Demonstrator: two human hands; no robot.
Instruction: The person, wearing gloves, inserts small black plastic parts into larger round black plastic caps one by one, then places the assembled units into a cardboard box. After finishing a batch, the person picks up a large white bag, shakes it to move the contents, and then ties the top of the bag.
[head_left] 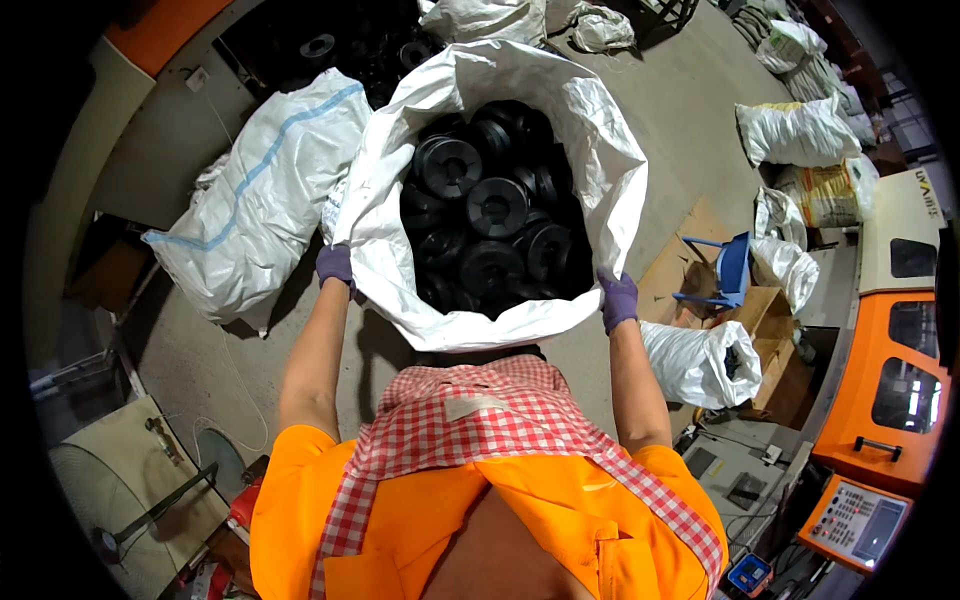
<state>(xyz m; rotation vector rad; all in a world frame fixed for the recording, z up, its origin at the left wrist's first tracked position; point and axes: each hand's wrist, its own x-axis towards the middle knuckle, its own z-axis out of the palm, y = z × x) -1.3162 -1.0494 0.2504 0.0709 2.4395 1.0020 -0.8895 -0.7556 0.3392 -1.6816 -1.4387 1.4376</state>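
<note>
A large white woven sack stands in front of me with its mouth wide and its rim folded outward. Inside lie several round black spool-like parts, each with a hole in the middle. My left hand, in a purple glove, is closed on the sack's left rim. At the right rim my right hand, gloved the same way, grips the sack's edge. The fingertips of both hands are partly hidden by the folded fabric.
A full white sack with a blue stripe leans at the left. More black parts lie behind it. To the right are a blue stool, an open white sack and an orange machine. A fan stands lower left.
</note>
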